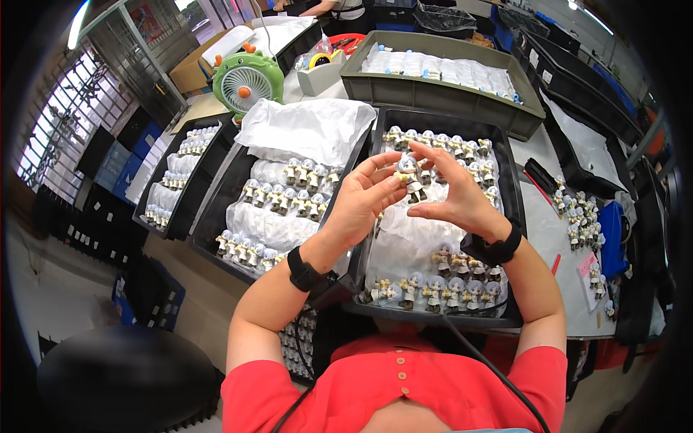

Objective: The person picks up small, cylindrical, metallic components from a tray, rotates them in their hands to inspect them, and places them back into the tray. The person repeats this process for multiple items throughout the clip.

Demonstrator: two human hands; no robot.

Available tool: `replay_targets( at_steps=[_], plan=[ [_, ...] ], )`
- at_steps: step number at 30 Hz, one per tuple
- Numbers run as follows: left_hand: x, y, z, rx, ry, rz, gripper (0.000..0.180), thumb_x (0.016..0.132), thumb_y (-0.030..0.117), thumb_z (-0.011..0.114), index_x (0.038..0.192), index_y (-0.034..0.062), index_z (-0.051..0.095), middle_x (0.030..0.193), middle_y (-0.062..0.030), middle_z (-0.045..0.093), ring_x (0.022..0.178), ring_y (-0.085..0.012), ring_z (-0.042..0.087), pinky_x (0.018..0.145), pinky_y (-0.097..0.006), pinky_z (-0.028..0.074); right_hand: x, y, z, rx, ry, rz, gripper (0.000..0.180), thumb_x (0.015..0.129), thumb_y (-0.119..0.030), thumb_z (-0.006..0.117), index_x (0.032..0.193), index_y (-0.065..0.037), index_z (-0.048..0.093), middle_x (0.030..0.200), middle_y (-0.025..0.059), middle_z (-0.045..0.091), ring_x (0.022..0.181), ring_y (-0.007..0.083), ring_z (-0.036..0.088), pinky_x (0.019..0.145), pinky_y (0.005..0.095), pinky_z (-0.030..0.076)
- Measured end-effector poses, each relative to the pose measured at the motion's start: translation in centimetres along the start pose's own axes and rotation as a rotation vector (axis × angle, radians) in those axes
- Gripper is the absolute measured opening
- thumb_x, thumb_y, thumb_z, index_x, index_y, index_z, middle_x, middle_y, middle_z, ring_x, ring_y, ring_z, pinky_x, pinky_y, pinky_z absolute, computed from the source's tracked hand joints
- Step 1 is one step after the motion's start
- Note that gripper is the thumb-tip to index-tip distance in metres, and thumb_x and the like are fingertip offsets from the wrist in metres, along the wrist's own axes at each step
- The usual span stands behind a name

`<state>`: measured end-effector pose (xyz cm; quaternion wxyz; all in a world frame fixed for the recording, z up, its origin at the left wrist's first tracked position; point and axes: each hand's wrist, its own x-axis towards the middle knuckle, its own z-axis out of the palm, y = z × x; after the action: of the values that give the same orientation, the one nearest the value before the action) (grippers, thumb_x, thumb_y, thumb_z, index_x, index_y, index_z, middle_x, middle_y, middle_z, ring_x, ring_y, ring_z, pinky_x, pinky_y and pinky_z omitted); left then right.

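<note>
A small figurine [411, 179] with pale hair, a white-and-gold outfit and dark legs is held upright above the right-hand black tray. The thumb and fingers of my left hand [359, 196] pinch it from its left side. My right hand [463, 196] curves around its other side, thumb and fingers apart. The right fingertips come close to the figurine's head; whether they touch it I cannot tell. Below both hands, the black tray [514, 216] holds rows of similar figurines on white wrapping sheet [404, 249].
To the left stand another black tray [209, 224] of figurines and a narrower one [175, 229]. A green fan [247, 81] and an olive bin [447, 92] are behind. Loose figurines [580, 220], a blue pouch [613, 238] and a red pen [556, 264] lie at right.
</note>
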<state>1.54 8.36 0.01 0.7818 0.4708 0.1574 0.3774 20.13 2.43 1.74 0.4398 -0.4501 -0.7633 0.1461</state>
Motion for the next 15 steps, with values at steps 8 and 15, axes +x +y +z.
replay_targets(
  at_steps=[8,15],
  plan=[
    [0.2,-0.26,-0.3,-0.016,-0.02,0.005,0.04,0.088,0.009,0.058,0.126,0.0038,0.045,0.112,-0.009,0.057,0.096,-0.0137,0.058,0.087,-0.028,0.048,0.06,0.38,0.29,0.042,-0.018,0.083,0.073,0.061,-0.017,0.081,0.125,-0.008,0.048,0.114,0.01,0.054,0.1,0.0236,0.055,0.088,0.0343,0.045],
    [0.23,-0.61,-0.54,-0.02,0.041,0.009,0.037,0.091,0.013,0.056,0.125,0.0034,0.046,0.112,-0.0082,0.058,0.097,-0.0148,0.059,0.085,-0.028,0.049,-0.04,-0.1,0.62,-0.01,0.115,-0.02,0.076,0.06,-0.013,0.08,0.128,-0.008,0.045,0.115,0.0101,0.053,0.106,0.0242,0.053,0.092,0.0357,0.042]
  ],
)
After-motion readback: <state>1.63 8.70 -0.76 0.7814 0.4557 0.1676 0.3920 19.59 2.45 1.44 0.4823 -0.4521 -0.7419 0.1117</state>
